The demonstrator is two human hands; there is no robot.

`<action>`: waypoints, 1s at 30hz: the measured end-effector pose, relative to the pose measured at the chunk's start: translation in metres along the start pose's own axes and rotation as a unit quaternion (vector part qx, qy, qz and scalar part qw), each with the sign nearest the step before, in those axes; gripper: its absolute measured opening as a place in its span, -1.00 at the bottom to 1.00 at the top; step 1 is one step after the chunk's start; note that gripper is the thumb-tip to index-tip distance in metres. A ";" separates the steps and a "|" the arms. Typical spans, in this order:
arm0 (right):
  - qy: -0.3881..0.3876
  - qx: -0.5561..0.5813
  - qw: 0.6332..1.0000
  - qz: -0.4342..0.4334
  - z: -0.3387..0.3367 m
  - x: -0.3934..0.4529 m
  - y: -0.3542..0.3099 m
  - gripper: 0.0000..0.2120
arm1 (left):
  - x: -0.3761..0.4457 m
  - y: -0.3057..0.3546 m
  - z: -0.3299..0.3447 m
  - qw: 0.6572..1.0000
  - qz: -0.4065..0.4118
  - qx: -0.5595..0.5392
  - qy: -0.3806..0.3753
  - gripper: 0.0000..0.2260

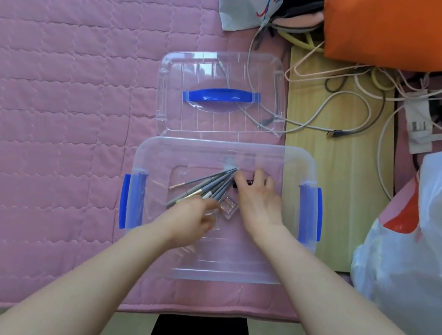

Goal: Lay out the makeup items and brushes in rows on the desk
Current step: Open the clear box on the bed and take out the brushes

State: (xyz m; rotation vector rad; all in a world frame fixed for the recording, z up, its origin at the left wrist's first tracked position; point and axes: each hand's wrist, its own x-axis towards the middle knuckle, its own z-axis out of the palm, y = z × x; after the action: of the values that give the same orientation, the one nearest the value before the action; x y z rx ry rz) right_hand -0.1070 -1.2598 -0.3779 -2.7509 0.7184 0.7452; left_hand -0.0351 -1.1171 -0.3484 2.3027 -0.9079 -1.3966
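A: What carries the things, taken from the largest down?

B: A pink quilted bed [53, 80]. Near its right edge stands a clear storage box [295, 168] with blue side latches; its lid [221, 91], blue handle up, lies just beyond, toward the bed's far edge. A light wooden surface [336, 186] adjoins the bed's right edge and carries loose cables [350, 101].

A: Where are the task's things?

B: All inside the box. The grey-handled brushes [205, 186] fan across its floor, a small clear compact [228, 207] just beside them, and a dark item [249, 182] is partly hidden, its kind not discernible.

A: And the hands?

B: Both reach into the box. The left hand [193, 218] has its fingers curled at the near ends of the brushes, apparently pinching them. The right hand [258, 200] is spread, fingertips touching the dark item.

A: Progress?

B: Judged as barely begun: lid off, no item yet laid out, no row formed. Everything remains to be lifted out and arranged.
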 end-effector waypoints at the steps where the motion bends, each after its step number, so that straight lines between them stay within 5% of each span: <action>1: 0.007 -0.006 1.000 -0.006 0.000 0.000 0.000 -0.62 | -0.003 -0.001 -0.003 0.999 -0.015 -0.033 0.024 -0.76; 9: -0.012 0.040 0.999 -0.006 -0.007 0.001 0.000 -0.77 | -0.009 0.006 -0.017 0.945 -0.133 -0.268 0.134 -0.66; 14: -0.039 0.202 0.979 0.000 -0.016 -0.007 0.006 -0.56 | -0.005 0.006 -0.020 0.887 -0.187 -0.404 0.124 -0.84; 17: -0.044 0.245 0.968 0.033 -0.011 -0.010 0.006 -0.68 | 0.001 0.002 -0.015 0.900 -0.207 -0.359 0.134 -0.95; 21: -0.059 0.318 0.936 0.141 -0.006 -0.010 -0.002 -0.70 | 0.006 -0.004 -0.007 0.960 -0.183 -0.104 0.184 -0.81; 30: -0.086 0.212 0.971 0.068 0.005 -0.011 -0.019 -0.50 | 0.029 -0.012 -0.005 0.964 -0.147 0.074 0.210 -0.83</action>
State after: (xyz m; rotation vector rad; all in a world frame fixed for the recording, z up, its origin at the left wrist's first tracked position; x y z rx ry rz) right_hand -0.1080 -1.2375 -0.3749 -2.2416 0.9152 0.7447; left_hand -0.0173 -1.1272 -0.3724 2.7885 -0.5723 -0.8922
